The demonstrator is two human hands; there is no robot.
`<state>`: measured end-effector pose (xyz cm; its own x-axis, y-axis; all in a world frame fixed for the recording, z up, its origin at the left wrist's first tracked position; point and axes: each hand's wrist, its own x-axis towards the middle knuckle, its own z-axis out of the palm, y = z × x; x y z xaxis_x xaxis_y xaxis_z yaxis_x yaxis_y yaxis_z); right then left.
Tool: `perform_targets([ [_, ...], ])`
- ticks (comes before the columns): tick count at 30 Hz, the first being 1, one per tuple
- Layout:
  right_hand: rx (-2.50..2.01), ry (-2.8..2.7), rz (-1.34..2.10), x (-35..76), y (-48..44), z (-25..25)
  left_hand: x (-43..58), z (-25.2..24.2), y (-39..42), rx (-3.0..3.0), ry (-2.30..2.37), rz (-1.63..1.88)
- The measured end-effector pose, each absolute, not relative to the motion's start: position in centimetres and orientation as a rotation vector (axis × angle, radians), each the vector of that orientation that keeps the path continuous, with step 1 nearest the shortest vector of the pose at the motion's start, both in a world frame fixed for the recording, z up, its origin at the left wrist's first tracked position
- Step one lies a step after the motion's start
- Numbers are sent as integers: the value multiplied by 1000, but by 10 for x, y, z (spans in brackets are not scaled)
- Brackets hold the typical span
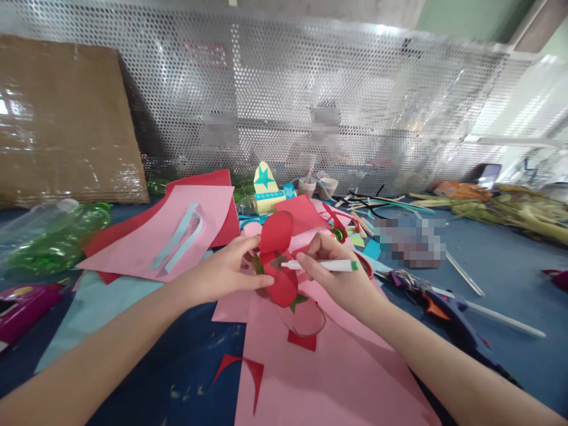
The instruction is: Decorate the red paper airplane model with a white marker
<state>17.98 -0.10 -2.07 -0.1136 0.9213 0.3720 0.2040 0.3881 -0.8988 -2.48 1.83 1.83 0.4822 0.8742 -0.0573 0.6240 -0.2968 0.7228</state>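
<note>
My left hand (233,263) is closed on the left edge of a red paper cutout (278,231) with rounded lobes. A darker, brownish-green patch shows near its middle. Between the fingers of my right hand (333,251) is a white marker (339,265) with a green end. Its tip points left and appears to meet the cutout's centre; exact contact is hard to see. Beneath the cutout show a small green leaf shape (298,302) and a pink circle with a drawn dark outline (310,320), over large pink paper (328,378).
Red scraps (242,364) lie in front. On the left are pink paper (177,231), green plastic bottles (60,239), a purple tool (29,307) and cardboard (66,118). A dark blue glue gun (452,322) and a white stick (506,319) lie right. Perforated foil sheeting (275,77) stands behind.
</note>
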Motion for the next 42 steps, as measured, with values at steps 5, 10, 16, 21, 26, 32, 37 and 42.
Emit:
perform_targets([
  [5, -1002, -1551, 846, 180, 0, -21, -26, 16, 20, 2030, 1204, 472],
  [10, -1017, -1562, 849, 180, 0, -22, -27, 16, 20, 2043, 1215, 473],
  [16, -1007, -1591, 834, 179, -1, -21, -25, 17, 19, 2029, 1231, 462],
  [21, -1000, -1558, 828, 179, -1, -22, -25, 18, 19, 2028, 1231, 457],
  [26, -1012, -1599, 829, 179, -1, -22, -25, 17, 19, 2030, 1235, 464],
  [32, -1027, -1617, 841, 180, -1, -22, -26, 17, 19, 2032, 1232, 459],
  [37, -1040, -1627, 846, 180, -2, -21, -25, 18, 19, 2040, 1240, 466],
  [42, -1053, -1623, 861, 181, -3, -21, -25, 17, 19, 2054, 1230, 455],
])
